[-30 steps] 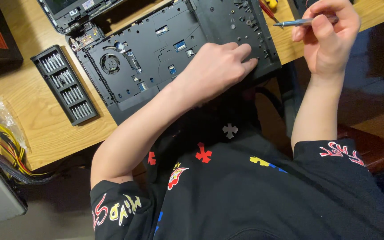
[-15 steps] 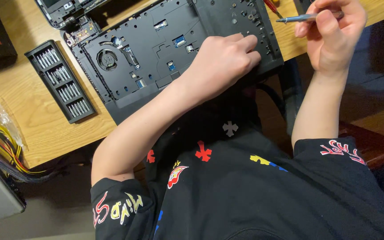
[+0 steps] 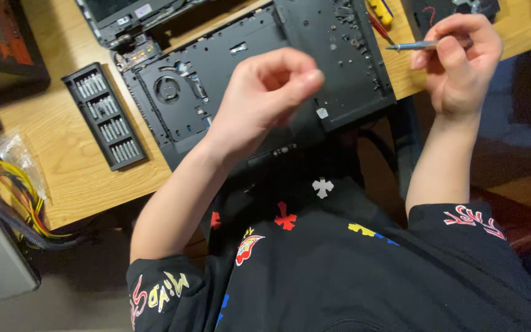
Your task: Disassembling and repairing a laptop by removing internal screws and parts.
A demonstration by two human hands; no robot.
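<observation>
Head camera, looking steeply down (close), over wooden desk (image 3: 87, 166)

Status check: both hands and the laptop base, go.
Left hand loosely curled above the black upturned laptop base, fingers pinched, apparently empty. Right hand holds a slim grey precision screwdriver. Black screwdriver bit tray lies left, apart.

Left hand (image 3: 265, 92) loosely curled above an opened black laptop base (image 3: 259, 74), right hand (image 3: 462, 61) pinching a slim screwdriver (image 3: 416, 45), black bit case (image 3: 104, 115) alongside on the wooden worktop (image 3: 62, 160), yellow cables (image 3: 7, 184) at the edge.
</observation>
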